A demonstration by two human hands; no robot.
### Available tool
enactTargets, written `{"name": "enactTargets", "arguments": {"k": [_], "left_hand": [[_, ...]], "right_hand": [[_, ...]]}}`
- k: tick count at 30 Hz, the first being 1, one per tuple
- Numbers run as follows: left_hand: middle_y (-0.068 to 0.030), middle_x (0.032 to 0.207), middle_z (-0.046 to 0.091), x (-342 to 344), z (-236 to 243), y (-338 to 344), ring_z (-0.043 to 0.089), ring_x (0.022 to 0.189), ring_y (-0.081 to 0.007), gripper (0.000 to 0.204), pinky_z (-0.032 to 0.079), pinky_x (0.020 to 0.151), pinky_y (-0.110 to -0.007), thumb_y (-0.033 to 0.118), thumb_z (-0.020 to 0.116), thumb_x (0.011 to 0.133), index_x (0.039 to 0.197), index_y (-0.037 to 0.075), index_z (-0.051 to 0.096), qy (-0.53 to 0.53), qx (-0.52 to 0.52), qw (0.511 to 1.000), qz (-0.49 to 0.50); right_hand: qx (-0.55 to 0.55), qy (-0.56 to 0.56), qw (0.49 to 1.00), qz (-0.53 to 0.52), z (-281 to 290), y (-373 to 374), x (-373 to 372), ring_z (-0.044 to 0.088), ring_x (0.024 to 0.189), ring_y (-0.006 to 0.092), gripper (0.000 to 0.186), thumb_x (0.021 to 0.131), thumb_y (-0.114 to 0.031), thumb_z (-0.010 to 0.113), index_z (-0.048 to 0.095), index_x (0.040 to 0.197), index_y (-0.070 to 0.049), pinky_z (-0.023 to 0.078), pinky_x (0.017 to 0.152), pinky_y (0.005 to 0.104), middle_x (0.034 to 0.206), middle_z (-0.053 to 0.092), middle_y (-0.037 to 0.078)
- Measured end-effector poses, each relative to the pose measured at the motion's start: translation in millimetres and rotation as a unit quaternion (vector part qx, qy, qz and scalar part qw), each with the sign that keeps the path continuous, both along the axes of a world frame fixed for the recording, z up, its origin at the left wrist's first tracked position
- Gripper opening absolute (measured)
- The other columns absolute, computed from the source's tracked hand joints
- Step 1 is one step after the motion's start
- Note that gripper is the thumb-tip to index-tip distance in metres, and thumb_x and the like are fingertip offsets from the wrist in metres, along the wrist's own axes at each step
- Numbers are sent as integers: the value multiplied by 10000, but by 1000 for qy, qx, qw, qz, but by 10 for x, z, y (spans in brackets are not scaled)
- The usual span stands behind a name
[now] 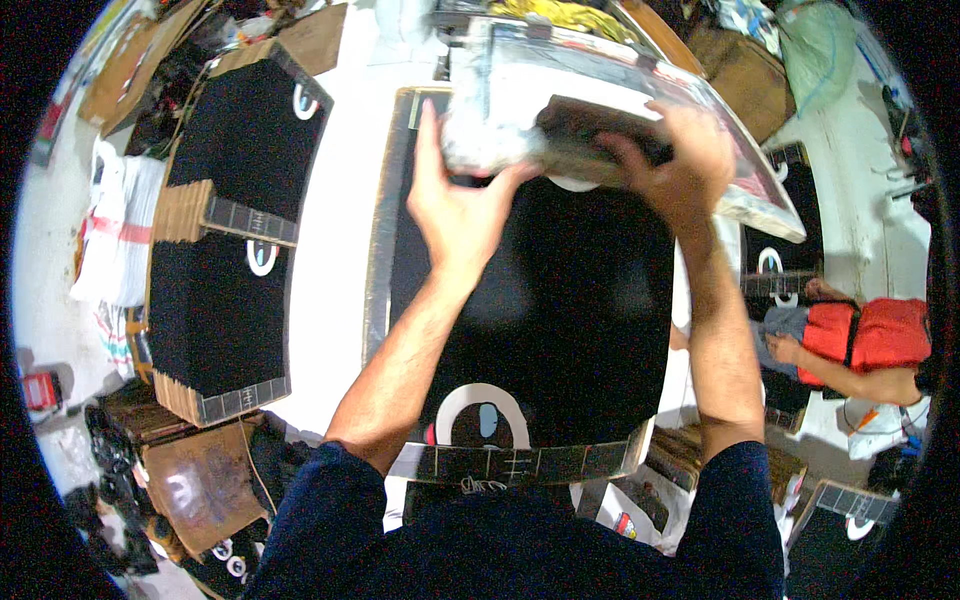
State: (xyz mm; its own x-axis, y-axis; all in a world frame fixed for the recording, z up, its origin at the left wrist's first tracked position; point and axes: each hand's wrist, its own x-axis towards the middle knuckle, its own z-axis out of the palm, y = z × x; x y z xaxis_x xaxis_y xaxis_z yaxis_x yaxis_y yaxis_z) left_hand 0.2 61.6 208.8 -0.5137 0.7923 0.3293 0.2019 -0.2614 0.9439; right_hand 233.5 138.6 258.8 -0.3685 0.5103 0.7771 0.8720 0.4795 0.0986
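A large black sheet (560, 300) lies in front of me, with a white arch and blue oval printed near its close edge, above a grey lined strip (520, 463). Over its far end is a raised, tilted framed screen (765, 205), its left part smeared by motion. My left hand (460, 215) is at the screen's blurred near-left corner, thumb and forefinger spread wide. My right hand (690, 165) is curled around a dark brown-black block (590, 125) over the screen; its fingers are partly blurred. What the block is cannot be made out.
Stacks of black-faced sheets (225, 320) with brown edges stand at the left. At the right, another person's arm (850, 375) reaches over similar sheets (785, 215), beside red cloth (890, 335). Yellow cloth (565, 18) lies at the far end. Cardboard (205, 485) sits lower left.
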Motion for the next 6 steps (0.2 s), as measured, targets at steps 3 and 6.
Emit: {"name": "enactTargets", "arguments": {"k": [3, 6], "left_hand": [[-204, 1262, 658, -14, 661, -144, 653, 978, -254, 815, 534, 792, -374, 315, 912, 778, 1378, -68, 516, 155, -26, 977, 146], [-212, 1224, 664, -255, 1141, -698, 648, 919, -250, 703, 526, 716, -379, 564, 732, 878, 1265, -2, 581, -248, 73, 947, -191]], "right_hand": [[-51, 26, 998, -16, 567, 269, -19, 733, 872, 325, 629, 728, -689, 813, 772, 1016, -131, 561, 773, 443, 933, 760, 111], [-84, 23, 994, -68, 1042, 510, -70, 741, 878, 338, 618, 773, -721, 761, 786, 1055, -171, 568, 789, 438, 933, 768, 139]]}}
